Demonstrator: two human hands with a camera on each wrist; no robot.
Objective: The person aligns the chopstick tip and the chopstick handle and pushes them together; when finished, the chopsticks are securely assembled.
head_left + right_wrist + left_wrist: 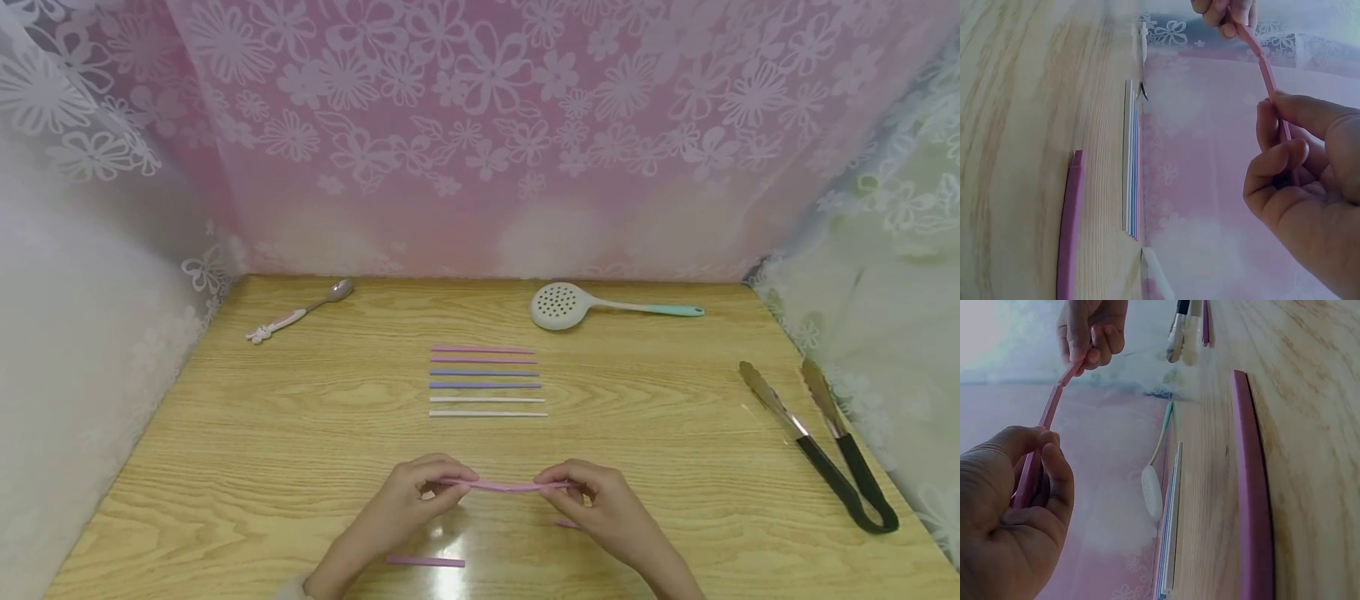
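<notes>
Both hands hold a thin pink chopstick [506, 487] level above the front of the table, one hand near each end. My left hand [427, 490] pinches its left part between thumb and fingers; my right hand [592, 498] pinches the right part the same way. Between the hands the chopstick bends slightly, and a joint line shows midway in both wrist views. Below the left hand lies a short purple-pink stick piece [425, 562]. Another such piece [567, 524] lies by the right hand, partly hidden; its narrower tip [1079, 158] shows in the right wrist view.
Several chopsticks [486, 386] in pink, blue and white lie in a parallel row mid-table. Behind are a spoon with a rabbit handle [288, 319] and a slotted skimmer [558, 307]. Black-handled tongs [836, 475] lie spread at the right. Flowered curtains [480, 167] enclose the table.
</notes>
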